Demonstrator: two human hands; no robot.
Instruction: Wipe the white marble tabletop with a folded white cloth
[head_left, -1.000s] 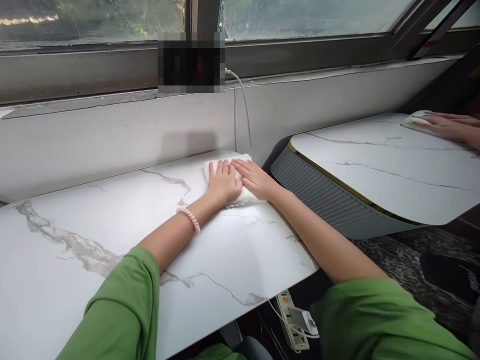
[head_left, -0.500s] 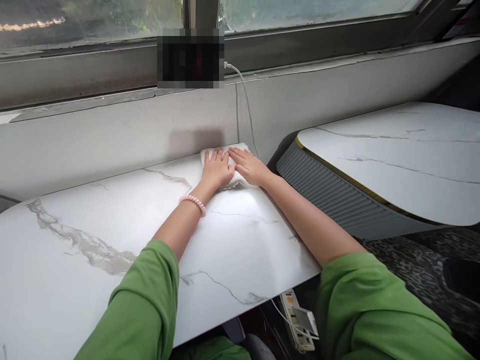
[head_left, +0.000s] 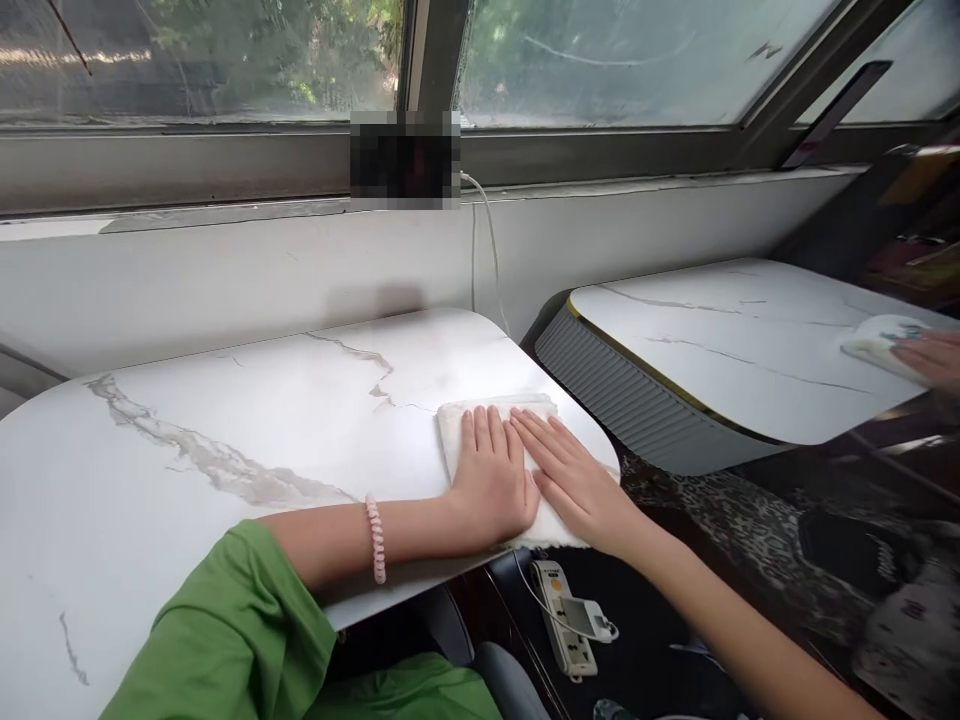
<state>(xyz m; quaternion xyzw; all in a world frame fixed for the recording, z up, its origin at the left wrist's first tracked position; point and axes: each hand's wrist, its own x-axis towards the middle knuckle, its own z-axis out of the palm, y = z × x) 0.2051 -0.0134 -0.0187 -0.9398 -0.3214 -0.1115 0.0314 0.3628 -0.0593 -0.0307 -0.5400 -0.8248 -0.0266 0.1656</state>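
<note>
A folded white cloth lies on the white marble-patterned table, close to its right front edge and partly over it. My left hand presses flat on the cloth with its fingers stretched out, a pink coil bracelet on the wrist. Right beside it, my right hand also rests flat on the cloth, fingers extended and angled up to the left. The fingers of both hands nearly meet at the cloth's middle. Neither hand is wrapped around anything.
A second marbled table stands to the right, where another person's hand touches a white cloth. Below the near edge sits a power strip with a plugged-in charger. A white cable hangs from the sill to behind the table.
Both hands and the cloth have moved from the table's far right corner toward me, to the right front edge. Another person's hand with a cloth has come into view at right.
</note>
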